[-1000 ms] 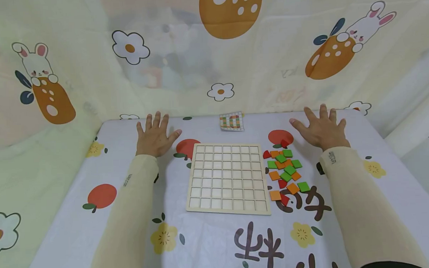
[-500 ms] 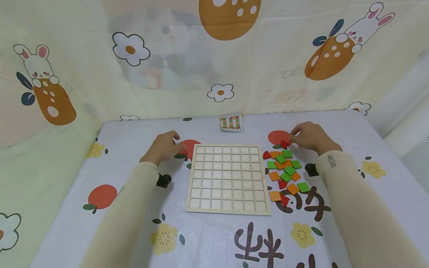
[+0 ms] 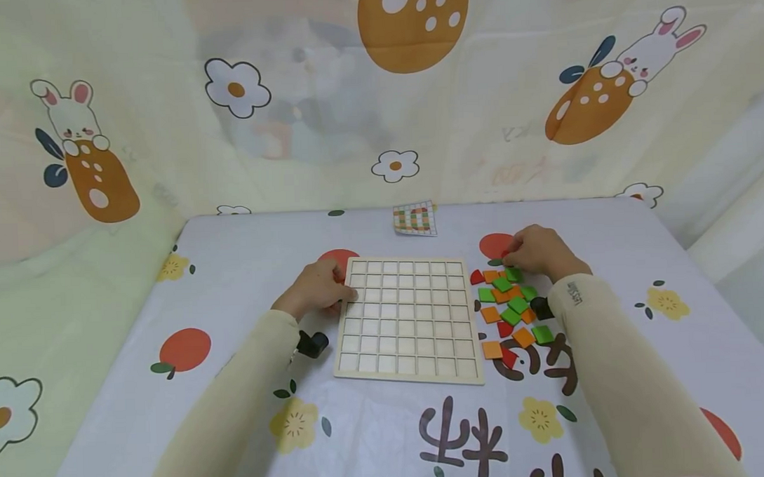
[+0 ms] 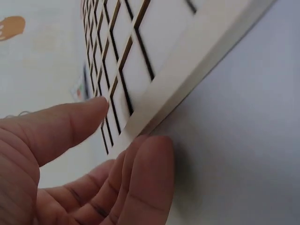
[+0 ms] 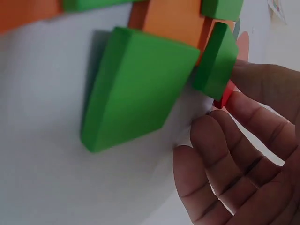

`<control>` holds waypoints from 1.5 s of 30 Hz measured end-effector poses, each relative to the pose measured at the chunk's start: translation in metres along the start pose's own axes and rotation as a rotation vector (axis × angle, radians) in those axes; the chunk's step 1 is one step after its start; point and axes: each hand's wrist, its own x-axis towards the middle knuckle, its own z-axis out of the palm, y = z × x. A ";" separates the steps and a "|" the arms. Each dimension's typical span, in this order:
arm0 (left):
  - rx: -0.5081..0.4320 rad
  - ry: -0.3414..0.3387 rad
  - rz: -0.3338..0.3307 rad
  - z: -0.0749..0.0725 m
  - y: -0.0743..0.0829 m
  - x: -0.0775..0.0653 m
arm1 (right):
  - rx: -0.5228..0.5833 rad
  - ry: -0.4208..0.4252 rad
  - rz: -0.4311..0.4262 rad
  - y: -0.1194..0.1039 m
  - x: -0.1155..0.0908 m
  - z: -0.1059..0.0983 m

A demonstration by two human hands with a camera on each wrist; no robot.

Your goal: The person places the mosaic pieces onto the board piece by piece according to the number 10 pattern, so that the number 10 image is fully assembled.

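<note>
Pale grid board [image 3: 406,318] flat on a patterned table [image 3: 357,436], left hand [image 3: 316,288] curled round its left edge, right hand [image 3: 540,251] pinching a red piece [image 5: 226,95], green tiles [image 3: 518,304] and orange tiles [image 3: 491,315] scattered just beside the board's right edge

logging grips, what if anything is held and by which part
Left hand appears to grip the board's left edge; right hand pinches a red piece, spot hidden.

Pale square grid board [image 3: 406,318] flat on table [image 3: 363,436], left edge between thumb and fingers of left hand [image 3: 317,288]. Right of board, green [image 3: 518,304] and orange tiles [image 3: 523,337], some overlapping, among red pieces [image 3: 504,329]; one pinched by right hand [image 3: 539,253].
</note>
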 end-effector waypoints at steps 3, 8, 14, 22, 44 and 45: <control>-0.022 0.014 -0.006 0.004 0.001 -0.003 | 0.015 0.004 0.002 0.000 0.000 0.001; -0.058 0.023 -0.013 0.007 0.000 -0.005 | 0.049 0.019 -0.018 0.000 -0.001 0.003; -0.123 0.024 -0.014 0.010 -0.005 -0.003 | 0.092 0.087 -0.033 -0.002 -0.004 0.008; -0.223 0.030 -0.040 0.010 -0.012 -0.002 | 0.289 0.113 -0.059 -0.008 -0.008 0.011; -0.290 0.061 -0.086 0.012 -0.011 -0.006 | 0.858 -0.122 0.053 -0.054 -0.024 0.036; -0.293 0.061 -0.084 0.012 -0.011 -0.006 | 0.877 -0.127 0.073 -0.057 -0.025 0.038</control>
